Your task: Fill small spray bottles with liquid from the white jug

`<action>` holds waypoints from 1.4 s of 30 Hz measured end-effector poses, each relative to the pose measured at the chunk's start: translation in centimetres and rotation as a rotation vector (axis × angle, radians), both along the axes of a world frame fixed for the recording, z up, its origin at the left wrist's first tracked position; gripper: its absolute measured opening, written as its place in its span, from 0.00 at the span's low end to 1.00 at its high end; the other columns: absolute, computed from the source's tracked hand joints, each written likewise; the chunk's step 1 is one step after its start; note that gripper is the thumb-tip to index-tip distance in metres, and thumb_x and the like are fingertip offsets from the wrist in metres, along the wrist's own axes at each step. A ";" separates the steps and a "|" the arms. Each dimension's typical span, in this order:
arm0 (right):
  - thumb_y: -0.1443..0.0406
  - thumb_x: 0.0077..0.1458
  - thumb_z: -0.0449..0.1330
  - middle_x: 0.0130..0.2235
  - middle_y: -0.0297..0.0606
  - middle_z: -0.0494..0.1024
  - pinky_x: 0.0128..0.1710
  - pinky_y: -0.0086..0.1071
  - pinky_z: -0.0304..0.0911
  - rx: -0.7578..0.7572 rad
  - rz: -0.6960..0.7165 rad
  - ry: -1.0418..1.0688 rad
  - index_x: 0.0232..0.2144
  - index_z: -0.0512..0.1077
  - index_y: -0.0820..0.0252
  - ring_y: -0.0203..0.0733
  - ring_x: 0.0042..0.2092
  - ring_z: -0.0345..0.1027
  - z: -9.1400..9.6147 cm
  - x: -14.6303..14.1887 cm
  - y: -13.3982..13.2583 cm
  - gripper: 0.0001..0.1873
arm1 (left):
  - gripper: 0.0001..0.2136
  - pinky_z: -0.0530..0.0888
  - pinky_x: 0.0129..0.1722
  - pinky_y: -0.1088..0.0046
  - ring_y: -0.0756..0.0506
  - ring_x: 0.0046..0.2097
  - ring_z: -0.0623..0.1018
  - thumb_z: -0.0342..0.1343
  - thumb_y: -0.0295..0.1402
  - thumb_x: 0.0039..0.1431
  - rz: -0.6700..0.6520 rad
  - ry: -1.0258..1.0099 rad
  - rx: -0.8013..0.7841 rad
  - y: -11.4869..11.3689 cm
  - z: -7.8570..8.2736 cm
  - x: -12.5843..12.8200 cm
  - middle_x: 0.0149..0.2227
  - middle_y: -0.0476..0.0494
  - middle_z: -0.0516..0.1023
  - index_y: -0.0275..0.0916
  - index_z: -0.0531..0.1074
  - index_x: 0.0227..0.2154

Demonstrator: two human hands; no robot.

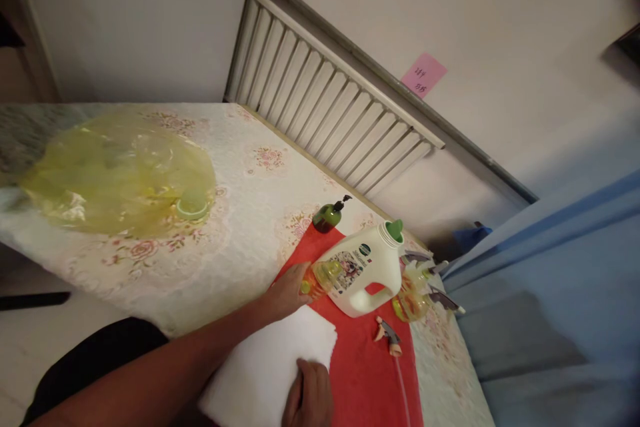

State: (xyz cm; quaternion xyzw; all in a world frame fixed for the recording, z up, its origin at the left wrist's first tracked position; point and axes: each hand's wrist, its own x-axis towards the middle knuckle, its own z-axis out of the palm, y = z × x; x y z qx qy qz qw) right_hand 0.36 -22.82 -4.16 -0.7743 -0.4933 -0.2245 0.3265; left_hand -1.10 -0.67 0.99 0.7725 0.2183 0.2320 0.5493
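Observation:
My left hand (290, 290) is closed around a small clear bottle (326, 273) with an orange label, tilted in front of a large cream detergent jug (367, 267). The jug stands uncapped-looking, with a green piece in its mouth. Near me, my right hand (311, 393) has curled fingers at the edge of a white cloth (270, 367), apparently gripping it. Both lie over a red cloth (350, 360). A trigger spray head (389, 337) with a long thin tube rests on the red cloth, right of the jug.
A green pump bottle (327, 217) stands behind the jug. Several spray bottles (413, 297) cluster at its right. On the table's left sits a yellow plastic bag (120, 173) beside a pale green cap-like piece (191, 205). A radiator (325, 93) and blue curtain (560, 293) border the table.

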 end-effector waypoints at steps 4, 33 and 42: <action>0.71 0.63 0.50 0.37 0.44 0.77 0.43 0.41 0.70 -0.004 -0.006 0.001 0.43 0.72 0.57 0.48 0.41 0.73 -0.2 0.0 0.0 0.13 | 0.35 0.61 0.64 0.56 0.33 0.64 0.65 0.62 0.33 0.48 0.041 0.008 0.077 -0.1 -0.1 0.0 0.62 0.35 0.66 0.42 0.60 0.61; 0.72 0.62 0.52 0.36 0.43 0.76 0.38 0.37 0.71 -0.032 0.059 -0.070 0.45 0.72 0.57 0.46 0.38 0.74 -0.2 0.9 -0.3 0.12 | 0.34 0.66 0.61 0.59 0.34 0.62 0.68 0.61 0.30 0.46 0.054 0.006 0.078 -0.2 0.3 -0.2 0.61 0.35 0.67 0.42 0.61 0.60; 0.69 0.63 0.52 0.35 0.43 0.77 0.39 0.36 0.71 -0.023 0.053 -0.085 0.43 0.73 0.58 0.45 0.38 0.75 0.0 0.9 -0.3 0.11 | 0.35 0.63 0.63 0.60 0.36 0.63 0.66 0.59 0.30 0.48 0.033 0.033 0.085 -0.2 0.8 -0.3 0.62 0.33 0.66 0.37 0.60 0.61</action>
